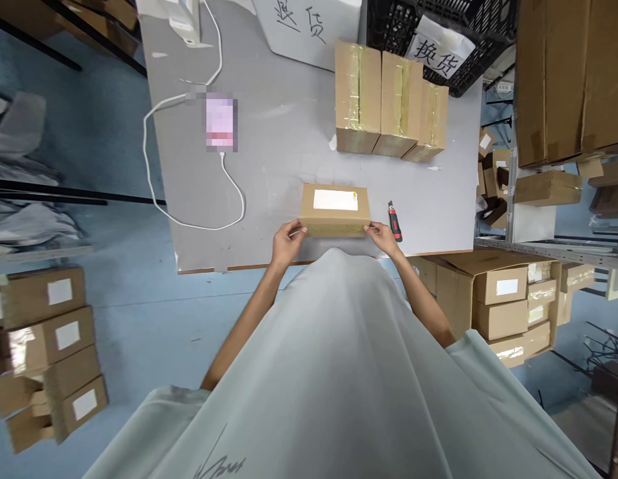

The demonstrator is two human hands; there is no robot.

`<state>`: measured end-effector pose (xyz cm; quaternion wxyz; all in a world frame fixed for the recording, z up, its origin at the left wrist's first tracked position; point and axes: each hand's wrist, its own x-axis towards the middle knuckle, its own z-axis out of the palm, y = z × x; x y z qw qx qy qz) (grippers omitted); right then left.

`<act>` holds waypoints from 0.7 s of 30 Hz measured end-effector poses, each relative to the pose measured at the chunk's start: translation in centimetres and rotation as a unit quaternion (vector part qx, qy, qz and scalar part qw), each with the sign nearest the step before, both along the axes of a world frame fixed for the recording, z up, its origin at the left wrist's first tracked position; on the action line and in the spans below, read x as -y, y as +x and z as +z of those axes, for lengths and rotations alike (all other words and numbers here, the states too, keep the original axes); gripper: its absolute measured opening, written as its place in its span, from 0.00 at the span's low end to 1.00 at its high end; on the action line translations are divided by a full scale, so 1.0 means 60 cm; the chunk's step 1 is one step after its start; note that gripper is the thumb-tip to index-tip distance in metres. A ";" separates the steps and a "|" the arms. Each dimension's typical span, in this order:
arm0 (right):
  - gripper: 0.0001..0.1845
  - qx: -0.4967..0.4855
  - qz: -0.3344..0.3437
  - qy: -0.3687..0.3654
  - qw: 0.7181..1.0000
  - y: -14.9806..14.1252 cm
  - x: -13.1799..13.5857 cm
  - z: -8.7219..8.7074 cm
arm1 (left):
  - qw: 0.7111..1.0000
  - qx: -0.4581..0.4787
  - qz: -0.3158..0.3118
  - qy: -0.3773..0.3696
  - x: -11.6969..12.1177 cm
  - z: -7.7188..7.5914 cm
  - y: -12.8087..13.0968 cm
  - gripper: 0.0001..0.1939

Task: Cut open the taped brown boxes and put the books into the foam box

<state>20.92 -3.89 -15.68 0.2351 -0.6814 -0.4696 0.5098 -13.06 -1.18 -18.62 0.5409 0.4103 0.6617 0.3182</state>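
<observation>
A closed cardboard box [333, 218] with a white label on its top lies at the near edge of the grey table [283, 133]. My left hand [287, 242] grips its left end, thumb and fingers pinched at the near corner. At the right end my right hand [382, 237] holds the opposite near corner in the same way. Clear tape runs along the side facing me. Just right of my right hand lies a red and black utility knife [395, 221], which neither hand touches.
Three taped cardboard boxes [358, 100] stand in a row at the back right, before a black plastic crate [473, 46] with a paper sign. A white bin [309, 30] is beside them. At left, a white cable [146, 146] loops past a blurred phone-like device [221, 122].
</observation>
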 end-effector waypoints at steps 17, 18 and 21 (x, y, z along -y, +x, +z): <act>0.21 0.137 0.015 -0.004 0.990 -0.040 -0.046 0.022 | 0.997 -0.059 0.002 0.046 -0.026 0.001 -0.019 0.26; 0.22 0.144 0.009 -0.001 0.990 -0.045 -0.044 0.025 | 0.997 -0.057 0.006 0.045 -0.026 -0.003 -0.018 0.26; 0.29 0.162 0.024 0.061 0.985 -0.064 -0.039 0.041 | 0.997 -0.052 0.014 0.048 -0.031 -0.012 -0.015 0.28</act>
